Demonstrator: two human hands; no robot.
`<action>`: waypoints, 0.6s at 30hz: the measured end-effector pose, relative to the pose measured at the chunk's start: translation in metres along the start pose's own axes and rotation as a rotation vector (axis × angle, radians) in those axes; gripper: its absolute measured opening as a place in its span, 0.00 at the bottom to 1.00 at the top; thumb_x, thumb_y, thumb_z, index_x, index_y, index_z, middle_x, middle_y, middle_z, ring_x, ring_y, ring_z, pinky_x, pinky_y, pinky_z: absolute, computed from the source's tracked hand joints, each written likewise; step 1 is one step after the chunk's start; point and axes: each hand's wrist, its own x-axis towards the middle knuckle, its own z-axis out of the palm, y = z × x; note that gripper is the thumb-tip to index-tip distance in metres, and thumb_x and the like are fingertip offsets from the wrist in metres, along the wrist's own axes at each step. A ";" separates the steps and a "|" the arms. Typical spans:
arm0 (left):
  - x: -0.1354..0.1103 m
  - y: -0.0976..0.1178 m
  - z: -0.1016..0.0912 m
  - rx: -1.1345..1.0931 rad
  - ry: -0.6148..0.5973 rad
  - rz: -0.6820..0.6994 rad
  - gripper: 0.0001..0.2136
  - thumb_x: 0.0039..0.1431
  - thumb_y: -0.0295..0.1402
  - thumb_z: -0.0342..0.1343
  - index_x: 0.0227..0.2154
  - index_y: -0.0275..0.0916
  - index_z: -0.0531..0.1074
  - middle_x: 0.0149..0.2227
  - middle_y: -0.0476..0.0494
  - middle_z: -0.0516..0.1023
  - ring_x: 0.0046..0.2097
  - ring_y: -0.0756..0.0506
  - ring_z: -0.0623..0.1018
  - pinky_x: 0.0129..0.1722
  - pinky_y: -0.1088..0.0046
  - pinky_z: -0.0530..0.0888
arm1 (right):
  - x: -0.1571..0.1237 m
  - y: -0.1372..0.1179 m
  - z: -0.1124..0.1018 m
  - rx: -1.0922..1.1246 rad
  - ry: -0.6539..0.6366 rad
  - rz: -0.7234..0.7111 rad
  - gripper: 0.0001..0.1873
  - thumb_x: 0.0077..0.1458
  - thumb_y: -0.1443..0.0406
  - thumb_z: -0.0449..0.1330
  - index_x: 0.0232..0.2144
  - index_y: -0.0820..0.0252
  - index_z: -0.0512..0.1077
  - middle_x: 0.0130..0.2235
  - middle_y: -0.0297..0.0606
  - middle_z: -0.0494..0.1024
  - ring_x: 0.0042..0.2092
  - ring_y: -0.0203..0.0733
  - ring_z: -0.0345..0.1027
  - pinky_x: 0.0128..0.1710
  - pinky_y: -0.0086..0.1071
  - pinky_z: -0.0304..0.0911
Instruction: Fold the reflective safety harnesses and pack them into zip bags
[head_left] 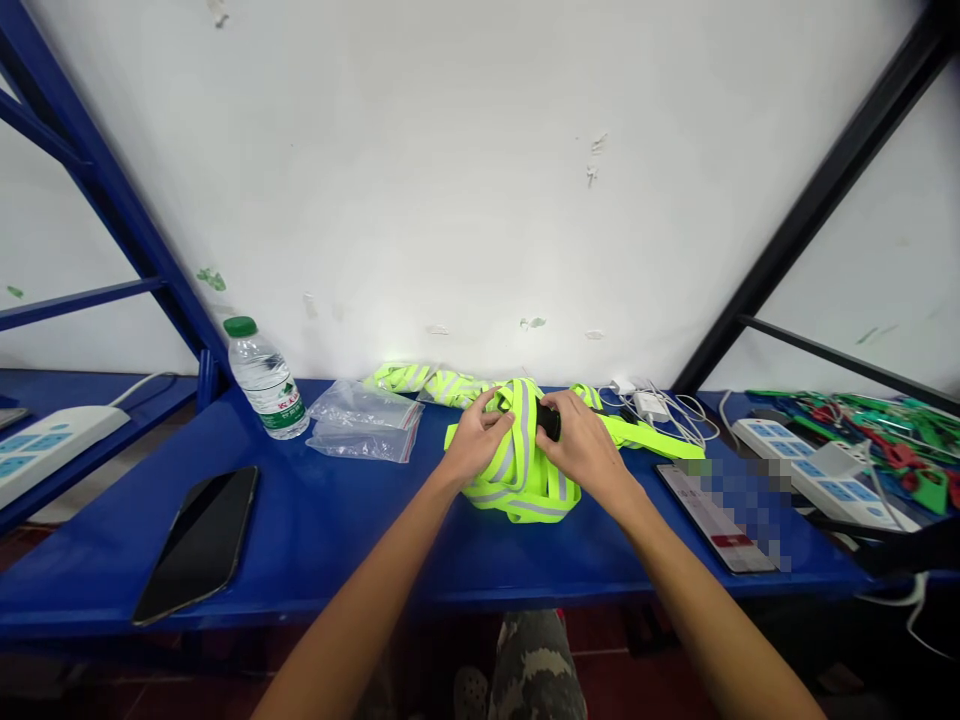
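While left hand (477,438), right hand (581,447) grip hi-vis vest (517,488)

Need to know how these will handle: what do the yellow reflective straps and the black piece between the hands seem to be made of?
The neon yellow straps look like soft, matte synthetic fabric, since they fold limply, with silvery reflective tape stitched or bonded along them. The black piece at the right hand looks like matte moulded plastic, though the left hand and straps partly hide it.

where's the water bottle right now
In the head view, the plastic water bottle stands at the back left of the blue shelf, just left of the clear zip bags.
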 end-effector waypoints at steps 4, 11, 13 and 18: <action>-0.005 -0.002 -0.004 0.056 -0.031 0.025 0.32 0.56 0.37 0.61 0.62 0.34 0.59 0.33 0.45 0.80 0.35 0.48 0.78 0.35 0.75 0.72 | -0.004 0.009 0.004 0.030 0.046 -0.077 0.15 0.50 0.70 0.57 0.42 0.61 0.65 0.42 0.47 0.72 0.46 0.53 0.68 0.47 0.45 0.67; -0.004 -0.014 0.002 0.112 0.058 0.065 0.29 0.51 0.42 0.65 0.54 0.34 0.67 0.37 0.42 0.79 0.37 0.46 0.78 0.37 0.72 0.74 | -0.016 0.011 0.013 0.056 0.009 -0.229 0.15 0.53 0.72 0.54 0.45 0.60 0.65 0.44 0.48 0.73 0.49 0.52 0.67 0.50 0.48 0.66; 0.000 -0.017 -0.001 0.135 0.126 0.081 0.26 0.51 0.43 0.64 0.50 0.34 0.70 0.37 0.41 0.80 0.37 0.45 0.78 0.37 0.71 0.75 | -0.019 0.011 0.013 0.074 -0.022 -0.218 0.15 0.53 0.73 0.53 0.44 0.59 0.66 0.44 0.47 0.73 0.49 0.53 0.68 0.49 0.50 0.66; 0.005 -0.013 -0.021 0.153 0.307 0.168 0.26 0.51 0.45 0.64 0.50 0.36 0.70 0.33 0.44 0.79 0.34 0.45 0.78 0.34 0.72 0.75 | -0.017 0.026 -0.001 0.437 0.007 0.066 0.14 0.48 0.70 0.60 0.39 0.53 0.66 0.39 0.40 0.74 0.42 0.50 0.71 0.44 0.45 0.70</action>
